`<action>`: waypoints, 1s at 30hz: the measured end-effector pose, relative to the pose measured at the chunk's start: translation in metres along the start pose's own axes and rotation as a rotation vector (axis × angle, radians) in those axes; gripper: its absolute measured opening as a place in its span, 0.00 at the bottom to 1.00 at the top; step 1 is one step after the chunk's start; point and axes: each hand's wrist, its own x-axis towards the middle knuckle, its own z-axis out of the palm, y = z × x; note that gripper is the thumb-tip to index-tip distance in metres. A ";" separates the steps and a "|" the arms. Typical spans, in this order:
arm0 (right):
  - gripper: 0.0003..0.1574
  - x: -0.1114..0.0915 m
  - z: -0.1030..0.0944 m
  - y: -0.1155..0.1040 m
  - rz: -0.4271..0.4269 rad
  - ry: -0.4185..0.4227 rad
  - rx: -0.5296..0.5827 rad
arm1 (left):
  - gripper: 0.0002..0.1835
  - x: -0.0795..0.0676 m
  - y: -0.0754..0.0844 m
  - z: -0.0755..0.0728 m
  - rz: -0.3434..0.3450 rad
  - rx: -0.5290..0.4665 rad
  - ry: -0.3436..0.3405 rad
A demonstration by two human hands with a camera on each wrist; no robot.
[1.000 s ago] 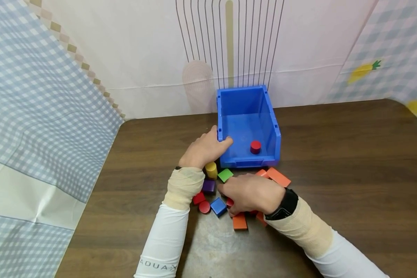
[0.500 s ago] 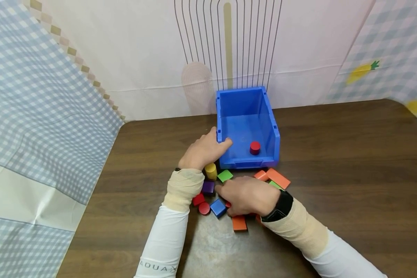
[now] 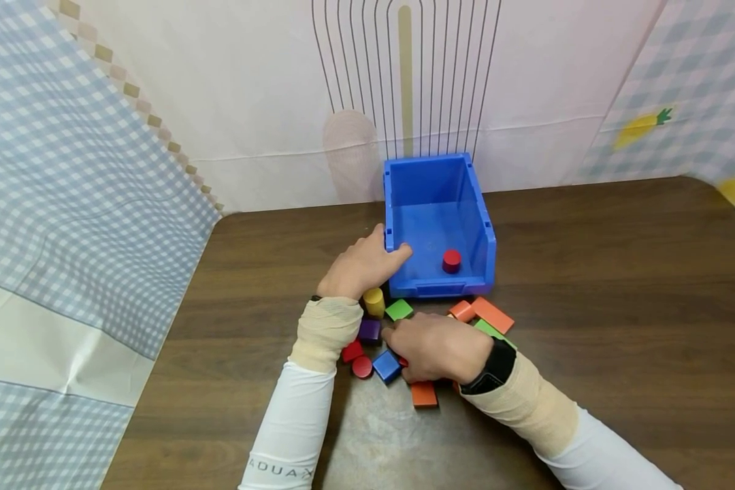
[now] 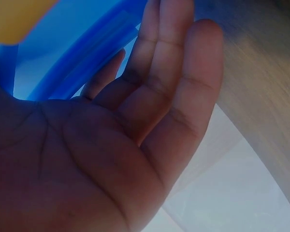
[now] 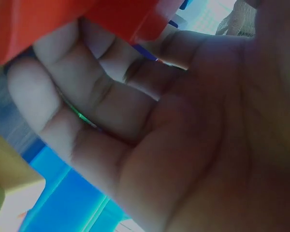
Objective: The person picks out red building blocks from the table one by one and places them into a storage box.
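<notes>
My left hand [image 3: 358, 265] holds the left wall of the blue bin [image 3: 488, 258] near its front corner, thumb inside and fingers outside. In the left wrist view the bin's blue rim [image 4: 87, 53] runs between thumb and fingers. Inside the bin lies a red cylinder [image 3: 451, 261]. My right hand [image 3: 444, 347] reaches palm down into the scattered blocks, thumb and fingers bent around a red block [image 3: 403, 361] mostly hidden under it. The right wrist view shows the curved fingers against this red block [image 5: 135, 19]. A blue block [image 3: 386, 367] lies just left of the thumb.
Around the hands lie a yellow cylinder [image 3: 374, 303], a purple block [image 3: 370, 331], a green block [image 3: 399, 310], a red disc [image 3: 362, 367] and several orange blocks [image 3: 493, 315]. The brown table [image 3: 618, 286] ends at a white patterned cloth [image 3: 269, 136] behind the bin.
My right hand has shifted slightly left among the blocks, uncovering a green block near the wrist. The left hand stays on the bin wall.
</notes>
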 end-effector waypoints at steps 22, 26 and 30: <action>0.23 0.003 -0.002 0.003 0.012 -0.045 0.034 | 0.42 0.002 0.001 -0.002 -0.012 0.007 -0.010; 0.21 0.006 -0.003 0.005 -0.022 -0.024 0.014 | 0.43 0.002 0.001 -0.006 -0.027 0.018 -0.009; 0.19 0.010 0.006 0.012 -0.062 0.010 -0.009 | 0.45 0.000 0.000 -0.003 -0.032 0.026 -0.027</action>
